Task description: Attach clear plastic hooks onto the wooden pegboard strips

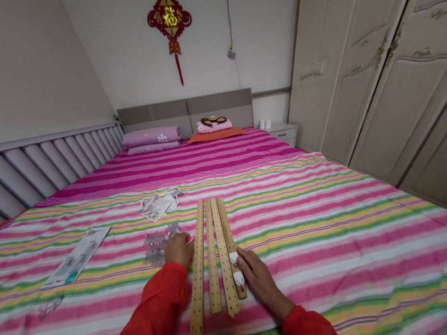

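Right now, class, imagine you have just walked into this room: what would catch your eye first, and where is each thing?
Four pale wooden slats dotted with holes lie side by side on the striped bedspread, near the front edge. The left hand rests by the leftmost slat, beside some clear plastic bags; the right hand touches the white fittings on the rightmost slat. High on the far wall hangs a red and gold ornament.

Soft, even indoor light; wide-angle stretching blurs the edges.

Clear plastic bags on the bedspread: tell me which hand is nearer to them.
Left. The left hand rests right beside the clear plastic bags, touching their edge. The right hand lies across the wooden slats, on their far side.
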`<state>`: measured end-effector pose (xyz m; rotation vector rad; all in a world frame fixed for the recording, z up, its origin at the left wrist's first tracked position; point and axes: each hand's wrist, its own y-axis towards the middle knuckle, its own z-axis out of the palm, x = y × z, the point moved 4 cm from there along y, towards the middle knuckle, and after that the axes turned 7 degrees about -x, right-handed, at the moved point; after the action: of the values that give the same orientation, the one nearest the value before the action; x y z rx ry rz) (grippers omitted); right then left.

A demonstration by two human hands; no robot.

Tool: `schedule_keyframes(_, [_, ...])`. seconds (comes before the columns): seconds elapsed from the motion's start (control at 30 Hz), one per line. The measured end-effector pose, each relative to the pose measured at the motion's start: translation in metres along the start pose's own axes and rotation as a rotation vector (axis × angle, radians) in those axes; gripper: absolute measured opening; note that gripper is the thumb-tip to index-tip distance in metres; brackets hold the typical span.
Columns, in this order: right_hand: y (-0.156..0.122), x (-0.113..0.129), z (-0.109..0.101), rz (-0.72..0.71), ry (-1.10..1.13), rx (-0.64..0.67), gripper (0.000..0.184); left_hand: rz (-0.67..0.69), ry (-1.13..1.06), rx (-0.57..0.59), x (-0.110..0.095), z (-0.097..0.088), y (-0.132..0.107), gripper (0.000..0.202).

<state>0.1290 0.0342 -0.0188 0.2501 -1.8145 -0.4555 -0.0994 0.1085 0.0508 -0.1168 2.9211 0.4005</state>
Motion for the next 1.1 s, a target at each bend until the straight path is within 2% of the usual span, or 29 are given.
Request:
schedule_keyframes(0.2, [0.001,-0.007,0.001,0.022,0.005,-0.008,0.033,0.031,0.139,0.052,-0.006,0.012,0.009,0.030])
schedule_keyframes(0.3, [0.000,-0.007,0.000,0.032,0.013,-0.028,0.033,0.012,0.120,0.020,-0.004,0.008,0.011,0.027])
schedule_keyframes(0.4, [0.001,-0.008,-0.002,0.066,0.052,-0.055,0.033,-0.040,-0.089,-0.117,-0.003,-0.004,0.011,0.023])
schedule_keyframes(0.47, [0.002,-0.011,-0.002,0.111,0.103,-0.073,0.034,-0.089,-0.359,-0.224,-0.004,-0.012,0.008,0.024])
schedule_keyframes(0.5, [0.003,-0.014,-0.002,0.143,0.138,-0.089,0.035,-0.121,-0.528,-0.241,-0.005,-0.013,0.005,0.026])
schedule_keyframes(0.57, [0.005,-0.021,-0.001,0.223,0.226,-0.123,0.038,-0.215,-0.882,-0.165,-0.011,-0.006,0.000,0.033])
schedule_keyframes(0.63, [0.009,-0.027,0.001,0.315,0.315,-0.142,0.040,-0.326,-1.170,0.009,-0.021,0.009,-0.008,0.041])
schedule_keyframes(0.7, [0.014,-0.029,0.004,0.381,0.385,-0.145,0.038,-0.428,-1.335,0.159,-0.033,0.025,-0.016,0.045])
schedule_keyframes(0.77, [0.022,-0.026,0.006,0.400,0.435,-0.163,0.034,-0.492,-1.410,0.239,-0.043,0.037,-0.021,0.047])
schedule_keyframes(0.83, [0.032,-0.019,0.007,0.396,0.479,-0.188,0.031,-0.522,-1.443,0.266,-0.052,0.045,-0.025,0.047])
schedule_keyframes(0.93, [0.048,-0.011,0.011,0.438,0.531,-0.145,0.033,-0.525,-1.462,0.274,-0.065,0.052,-0.025,0.047])
schedule_keyframes(1.1, [0.066,-0.014,0.018,0.502,0.574,-0.071,0.035,-0.519,-1.422,0.218,-0.076,0.061,-0.023,0.040])
